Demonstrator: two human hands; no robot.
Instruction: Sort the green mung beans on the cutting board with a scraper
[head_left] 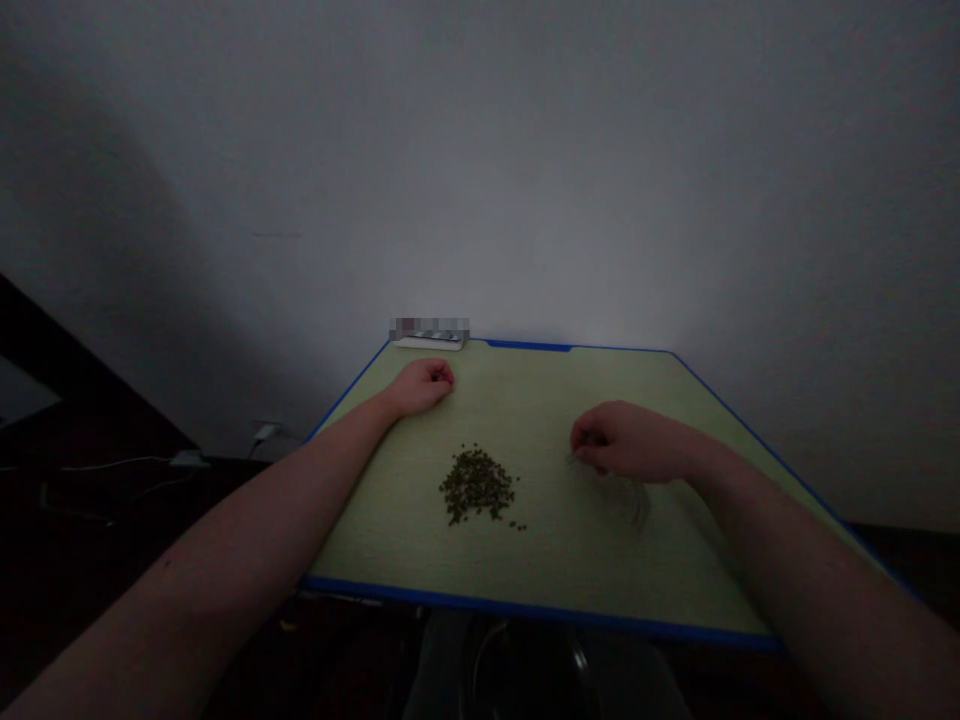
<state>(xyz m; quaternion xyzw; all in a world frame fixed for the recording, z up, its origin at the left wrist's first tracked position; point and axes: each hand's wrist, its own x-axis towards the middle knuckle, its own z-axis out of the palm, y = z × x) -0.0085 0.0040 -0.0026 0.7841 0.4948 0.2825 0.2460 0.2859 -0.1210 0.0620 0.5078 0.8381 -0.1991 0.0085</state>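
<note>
**Left hand at rest, right hand poised at a clear dish, a heap of small pieces between them**

Head view: The heap of small dark pieces (477, 484) lies just below the centre of the frame, on the pale green tabletop (525, 570), with a few strays at its lower right. It sits between the forearms, probably so that either hand can reach it easily. A clear dish (637, 508) shows faintly to the right of the heap, below and partly behind the right hand (634, 442); its nearness to those fingers suggests it was put there for that hand's use.

The left hand (422, 387) lies above and left of the heap, seemingly parked there to leave the pieces uncovered. Its forearm slants up from the lower left corner, and its fingers are curled loosely inward, mostly closed, with nothing seen in them. The right forearm comes in from the lower right corner and bends at the wrist towards the left. The right thumb and fingers are drawn together, pointing left and slightly down. The light is dim and the dish see-through, so I cannot tell whether they grip its edge, some small thing, or nothing.

A pale tray (429, 342), partly blurred out, sits at the tabletop's far left corner, near the wall (525, 180).
</note>
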